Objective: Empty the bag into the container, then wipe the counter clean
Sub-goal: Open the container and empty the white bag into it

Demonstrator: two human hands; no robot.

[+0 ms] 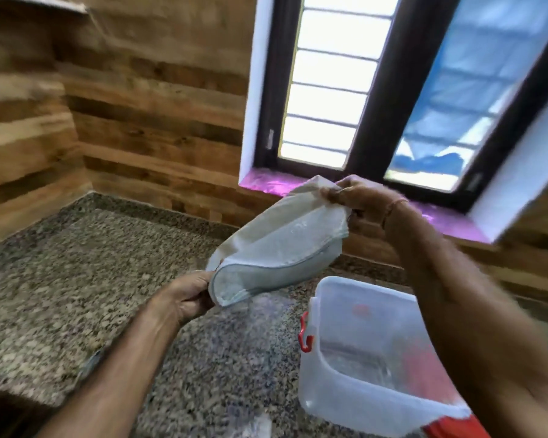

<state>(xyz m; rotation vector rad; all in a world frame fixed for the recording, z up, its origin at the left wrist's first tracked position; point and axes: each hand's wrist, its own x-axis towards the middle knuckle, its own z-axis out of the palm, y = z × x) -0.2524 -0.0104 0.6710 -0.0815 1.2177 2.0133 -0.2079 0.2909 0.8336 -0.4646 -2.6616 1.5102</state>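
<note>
A pale, translucent bag [276, 241] hangs tilted in the air above the counter, its open mouth low at the left. My left hand [192, 295] grips the mouth end. My right hand [359, 197] pinches the raised bottom corner near the window sill. A faint stream of fine grains falls from the mouth toward the speckled granite counter [76, 279], left of the container. The clear plastic container [355, 343] with a red side latch [305, 335] stands open at the lower right, partly hidden by my right forearm.
Wood-panelled walls meet in a corner at the far left. A barred window with a pink-lit sill [266, 184] is behind the bag. A red lid part [453, 428] shows below the container. The counter's front edge drops off at the lower left.
</note>
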